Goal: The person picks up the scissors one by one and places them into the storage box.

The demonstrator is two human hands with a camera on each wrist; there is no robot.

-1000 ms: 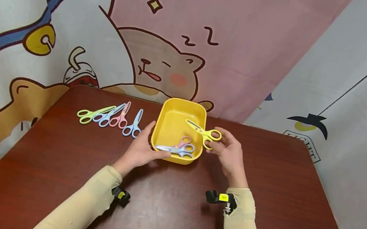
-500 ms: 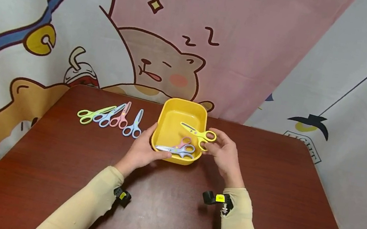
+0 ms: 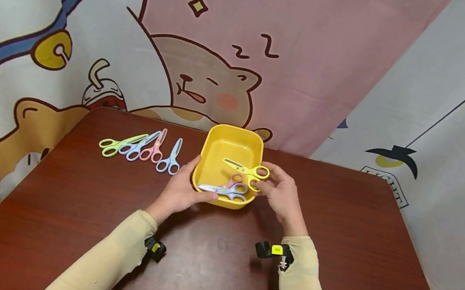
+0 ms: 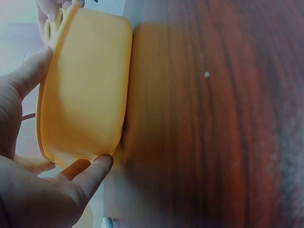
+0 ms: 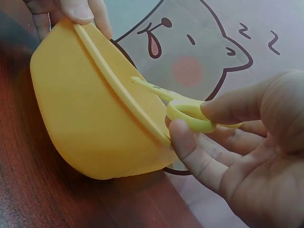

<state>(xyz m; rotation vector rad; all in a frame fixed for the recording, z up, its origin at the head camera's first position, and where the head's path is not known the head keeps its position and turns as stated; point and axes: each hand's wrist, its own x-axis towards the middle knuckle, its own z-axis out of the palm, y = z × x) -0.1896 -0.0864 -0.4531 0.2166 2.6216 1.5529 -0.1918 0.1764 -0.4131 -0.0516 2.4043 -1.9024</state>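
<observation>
A yellow plastic bin (image 3: 214, 142) sits at the middle of the table. My left hand (image 3: 181, 190) grips its near left corner, thumb over the near rim and fingers along the side, as the left wrist view of the bin (image 4: 90, 85) also shows. My right hand (image 3: 281, 194) pinches yellow scissors (image 3: 247, 169) by the finger loops at the bin's right rim. Their blades point left over the bin's inside. In the right wrist view, the thumb and fingers hold a loop of the scissors (image 5: 190, 116). Purple-blue scissors (image 3: 232, 191) and pink scissors (image 3: 234, 180) lie inside the bin.
Left of the bin, on the brown table (image 3: 215, 266), lie green scissors (image 3: 118, 145), blue scissors (image 3: 138, 146), pink scissors (image 3: 154, 149) and another blue pair (image 3: 171, 159). A cartoon-printed curtain (image 3: 306, 66) hangs behind the table's far edge.
My right hand has carried the yellow scissors left and slightly nearer, so they reach further over the bin. The left hand keeps its grip on the bin, which stays in place.
</observation>
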